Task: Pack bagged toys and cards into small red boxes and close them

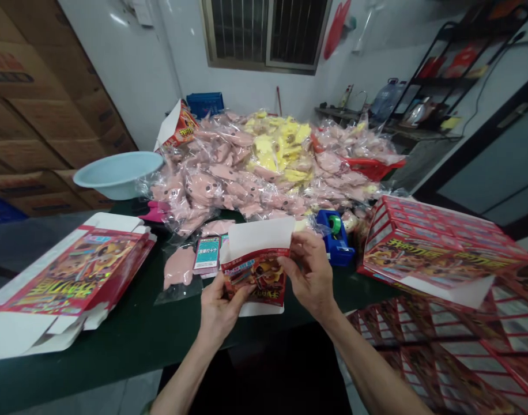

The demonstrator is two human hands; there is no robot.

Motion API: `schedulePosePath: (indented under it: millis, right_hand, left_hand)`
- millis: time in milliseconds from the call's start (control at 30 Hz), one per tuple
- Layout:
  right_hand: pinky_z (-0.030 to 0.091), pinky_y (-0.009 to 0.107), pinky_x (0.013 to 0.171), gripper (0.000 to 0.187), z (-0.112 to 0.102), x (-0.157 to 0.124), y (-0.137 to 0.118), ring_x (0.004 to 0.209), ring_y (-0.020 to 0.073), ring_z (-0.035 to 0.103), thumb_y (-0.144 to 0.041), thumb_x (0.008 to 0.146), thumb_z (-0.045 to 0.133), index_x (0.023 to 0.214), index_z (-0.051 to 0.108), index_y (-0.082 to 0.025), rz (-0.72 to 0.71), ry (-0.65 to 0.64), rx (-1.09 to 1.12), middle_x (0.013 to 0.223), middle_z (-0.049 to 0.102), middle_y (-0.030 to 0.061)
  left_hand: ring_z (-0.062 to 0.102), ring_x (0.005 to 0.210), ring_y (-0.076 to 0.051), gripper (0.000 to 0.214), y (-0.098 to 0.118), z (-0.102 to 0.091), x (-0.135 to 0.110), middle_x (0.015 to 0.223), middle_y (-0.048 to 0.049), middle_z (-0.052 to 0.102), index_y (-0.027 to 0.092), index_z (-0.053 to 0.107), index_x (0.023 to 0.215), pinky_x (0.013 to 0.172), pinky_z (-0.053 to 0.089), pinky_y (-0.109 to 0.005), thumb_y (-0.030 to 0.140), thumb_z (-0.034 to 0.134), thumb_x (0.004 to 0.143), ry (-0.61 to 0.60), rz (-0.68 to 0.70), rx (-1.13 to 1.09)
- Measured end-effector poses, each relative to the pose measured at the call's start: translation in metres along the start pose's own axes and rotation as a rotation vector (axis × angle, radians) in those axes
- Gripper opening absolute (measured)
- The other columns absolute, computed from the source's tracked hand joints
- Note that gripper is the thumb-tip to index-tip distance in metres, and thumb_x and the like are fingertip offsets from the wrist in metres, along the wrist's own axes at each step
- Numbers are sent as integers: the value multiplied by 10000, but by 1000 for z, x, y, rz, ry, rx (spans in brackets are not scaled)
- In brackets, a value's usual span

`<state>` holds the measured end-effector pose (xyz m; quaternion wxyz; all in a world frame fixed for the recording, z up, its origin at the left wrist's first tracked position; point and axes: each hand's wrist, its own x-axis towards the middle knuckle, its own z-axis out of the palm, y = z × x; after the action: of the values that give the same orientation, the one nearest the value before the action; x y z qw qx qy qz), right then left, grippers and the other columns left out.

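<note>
Between my two hands is a small red printed cardboard box, its white top flap standing up and another white flap showing below. My left hand grips its lower left side, thumb across the printed front. At its upper right edge, my right hand has thumb and fingers closed on the card. Just left of the box lie a teal-and-white card pack and a pink figure in a clear bag. Behind my right hand stands a blue tape dispenser with a green roll.
A stack of flattened red boxes lies at the left. Bagged pink figures and yellow ones are heaped across the back. Made-up boxes are piled at the right. A pale blue basin stands at the back left.
</note>
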<state>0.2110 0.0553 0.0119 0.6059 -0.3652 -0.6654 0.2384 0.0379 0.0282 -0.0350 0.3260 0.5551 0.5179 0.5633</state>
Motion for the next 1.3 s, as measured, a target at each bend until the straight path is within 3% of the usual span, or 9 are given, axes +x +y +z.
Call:
schedulePosePath:
  millis: [200,400,533,633,767,867,967,1167,1300]
  right_hand:
    - [523,312,772,299,-17,3,-7,949,181,591,-149,840,543,1128,518,-228,-252,-116,-223,1042,576,82]
    - [489,342,818,230,-22,1,-18,991,197,571,-141,856,486,1033,606,-224,-236,-20,-207,1091,549,88]
    - [476,280,791,195,-24,-1,-29,903,149,567,-130,861,490,960,618,-240,-96,-25,-83,951,555,36]
    - [495,251,727,286,-29,0,-35,831,130,571,-187,869,508,1145,506,-263,64,-73,61,964,556,29]
    - [497,277,773,326,-35,4,-36,890,147,578,-201,881,500,1202,482,-260,103,-237,56,1048,571,48]
    - [486,280,783,209,-37,5,-36,908,152,573,-146,878,490,1036,580,-249,-7,-193,0,981,577,37]
    - [479,312,825,228,-39,2,-40,953,165,575,-119,876,480,1015,608,-246,-38,-170,-18,1009,576,51]
    - [483,306,807,215,-44,-8,-52,981,189,571,-218,828,594,1041,620,-236,2,-191,-4,1035,581,63]
    - [458,260,800,179,-40,-8,-56,941,151,568,-155,834,587,997,610,-226,-25,-160,-93,966,589,38]
  left_hand:
    - [653,968,-211,801,24,-3,5,1199,-114,613,222,305,1377,810,550,-321,265,725,697,74,201,10]
    - [630,936,-189,202,49,-3,15,1037,-49,658,204,670,983,822,515,-297,216,618,788,228,594,267]
    - [622,919,-173,199,60,2,12,972,-40,669,190,694,838,811,491,-273,209,498,869,242,482,174]
    - [633,879,-154,225,64,3,12,948,-27,674,224,626,1057,780,501,-250,271,546,852,234,282,-71]
    - [642,770,-146,305,72,1,18,881,-26,668,232,567,1097,675,526,-251,286,610,800,53,49,-426]
    - [635,838,-176,20,77,1,20,899,-35,666,204,614,795,682,522,-282,215,625,784,0,105,-468]
    - [625,842,-169,104,77,3,17,877,-27,669,195,620,685,665,501,-261,141,623,774,75,224,-442]
    - [607,979,-274,203,70,1,9,1001,-105,663,182,687,850,754,521,-394,279,509,842,-28,268,-524]
    - [602,966,-211,128,77,-10,10,946,-71,658,181,635,928,828,494,-328,207,562,826,-80,361,-252]
